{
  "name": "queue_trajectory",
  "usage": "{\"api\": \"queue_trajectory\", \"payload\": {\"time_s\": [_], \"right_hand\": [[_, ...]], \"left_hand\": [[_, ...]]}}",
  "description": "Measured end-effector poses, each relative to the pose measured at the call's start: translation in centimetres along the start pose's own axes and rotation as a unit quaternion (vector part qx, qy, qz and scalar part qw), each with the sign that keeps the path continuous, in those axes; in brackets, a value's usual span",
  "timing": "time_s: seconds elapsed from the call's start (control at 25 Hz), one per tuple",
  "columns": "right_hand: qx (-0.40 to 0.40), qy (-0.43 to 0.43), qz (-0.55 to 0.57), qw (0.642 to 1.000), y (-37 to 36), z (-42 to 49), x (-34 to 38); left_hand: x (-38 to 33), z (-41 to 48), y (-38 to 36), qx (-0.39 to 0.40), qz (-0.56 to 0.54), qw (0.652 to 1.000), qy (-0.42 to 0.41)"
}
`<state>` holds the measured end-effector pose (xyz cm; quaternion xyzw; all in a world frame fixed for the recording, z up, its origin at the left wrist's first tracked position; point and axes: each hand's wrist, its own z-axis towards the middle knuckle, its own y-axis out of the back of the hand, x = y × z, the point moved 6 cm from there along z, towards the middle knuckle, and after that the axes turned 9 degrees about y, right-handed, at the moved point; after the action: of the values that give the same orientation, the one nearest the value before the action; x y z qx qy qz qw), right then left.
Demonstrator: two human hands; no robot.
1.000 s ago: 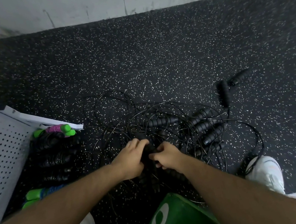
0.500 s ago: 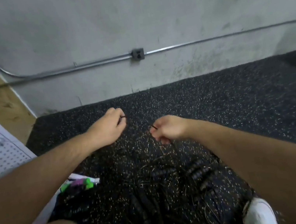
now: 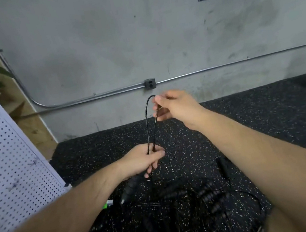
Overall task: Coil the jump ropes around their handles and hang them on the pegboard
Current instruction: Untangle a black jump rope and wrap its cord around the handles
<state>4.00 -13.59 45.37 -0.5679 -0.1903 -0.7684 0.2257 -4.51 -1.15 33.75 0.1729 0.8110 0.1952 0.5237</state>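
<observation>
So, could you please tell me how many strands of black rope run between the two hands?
2, both of one jump rope: the left strand and the right strand, joined at a bend pinched by the right hand, running down into the left hand. None seems hidden.

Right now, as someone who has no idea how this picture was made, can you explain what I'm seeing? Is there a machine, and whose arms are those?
There is no machine here. A person wears a camera on the head, looking forward and down, so you see what that person sees. The left hand grips a doubled black jump rope low down. The right hand pinches the top of its loop, raised in front of the grey wall. A black handle hangs just below the left hand. On the speckled floor mat lies a tangle of more ropes with ribbed black handles. The white pegboard stands at the left.
</observation>
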Motion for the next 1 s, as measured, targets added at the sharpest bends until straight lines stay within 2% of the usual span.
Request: {"api": "queue_trajectory", "payload": {"time_s": [0.12, 0.24, 0.4, 0.44, 0.48, 0.56, 0.64, 0.72, 0.8, 0.88, 1.0], "right_hand": [[-0.017, 0.005, 0.020, 1.000, 0.1, 0.2, -0.3], [-0.013, -0.053, 0.005, 0.998, 0.9, 0.0, -3.3], [0.049, -0.123, 0.137, 0.982, -0.5, -0.1, -7.3], [0.069, -0.130, 0.138, 0.979, -1.1, -0.2, -8.2], [0.099, -0.136, 0.100, 0.981, -1.8, -0.3, -9.2], [0.178, -0.152, -0.071, 0.970, -3.5, -1.0, -11.4], [0.202, -0.139, -0.206, 0.947, -4.7, -1.2, -12.8], [0.136, -0.098, -0.241, 0.956, -4.4, -0.4, -11.5], [0.060, -0.052, -0.224, 0.971, -3.2, 0.6, -8.7], [0.002, -0.008, -0.167, 0.986, -2.2, 1.5, -5.5], [-0.061, 0.039, -0.017, 0.997, -1.7, 2.6, -1.6]], "left_hand": [[-1.7, 0.8, 1.3, -0.083, -0.009, 0.996, -0.019], [-3.1, 0.8, 3.5, -0.096, -0.118, 0.988, -0.038], [-4.0, 0.9, 5.9, -0.096, -0.221, 0.968, -0.074], [-4.4, 1.0, 6.4, -0.094, -0.248, 0.960, -0.086], [-4.7, 1.1, 6.8, -0.091, -0.272, 0.953, -0.096], [-5.2, 1.0, 7.2, -0.078, -0.305, 0.943, -0.113], [-5.5, 0.9, 7.3, -0.071, -0.312, 0.939, -0.123], [-5.1, 1.1, 7.7, -0.089, -0.308, 0.939, -0.125], [-4.0, 1.5, 8.0, -0.107, -0.300, 0.941, -0.113], [-2.6, 1.8, 7.4, -0.096, -0.267, 0.955, -0.087], [-1.0, 2.6, 4.8, -0.041, -0.195, 0.979, -0.049]]}}
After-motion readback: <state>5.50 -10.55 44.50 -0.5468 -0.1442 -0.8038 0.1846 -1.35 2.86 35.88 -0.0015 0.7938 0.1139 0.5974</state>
